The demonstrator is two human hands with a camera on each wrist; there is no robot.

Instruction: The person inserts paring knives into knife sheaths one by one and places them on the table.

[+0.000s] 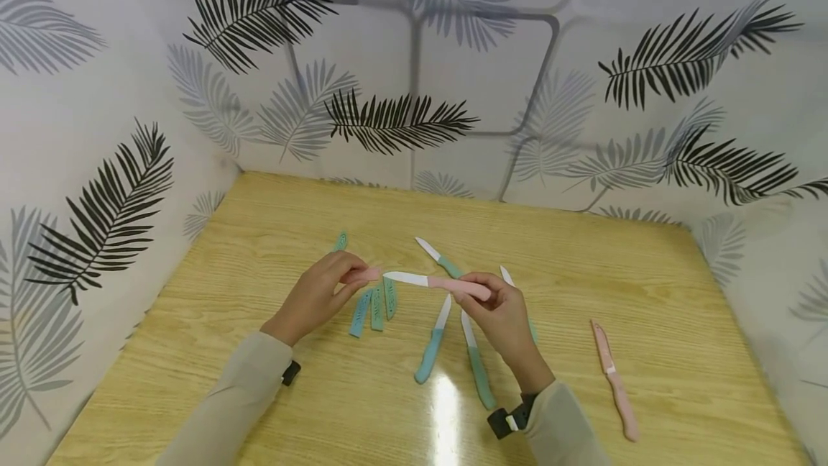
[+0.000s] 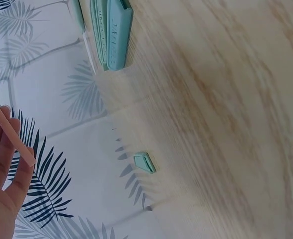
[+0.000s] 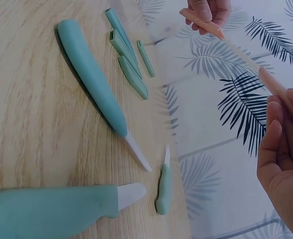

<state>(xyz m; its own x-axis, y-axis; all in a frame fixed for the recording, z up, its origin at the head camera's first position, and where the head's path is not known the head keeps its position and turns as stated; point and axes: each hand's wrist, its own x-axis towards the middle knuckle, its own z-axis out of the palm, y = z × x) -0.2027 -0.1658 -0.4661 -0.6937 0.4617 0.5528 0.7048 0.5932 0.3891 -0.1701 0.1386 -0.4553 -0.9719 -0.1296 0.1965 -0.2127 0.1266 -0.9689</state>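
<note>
My left hand (image 1: 317,292) pinches a pink blade sheath (image 1: 370,274) over the table's middle. Facing it, my right hand (image 1: 503,313) grips the handle of a pink paring knife (image 1: 456,286), its white blade pointing left. The blade tip is right by the sheath's mouth; whether it touches cannot be made out. In the right wrist view, sheath (image 3: 202,23) and blade are nearly in line. Below the hands lie a blue-handled knife (image 1: 428,357) and a green-handled knife (image 1: 479,372). My right hand partly covers another green-handled knife (image 1: 532,329).
A blue sheath (image 1: 360,315) and two green sheaths (image 1: 377,309) lie below my left hand; another green sheath (image 1: 341,241) is behind it. Farther back rests a green-handled knife (image 1: 448,265). At right lies a sheathed pink knife (image 1: 619,394). Leaf-patterned walls border the wooden table (image 1: 278,214).
</note>
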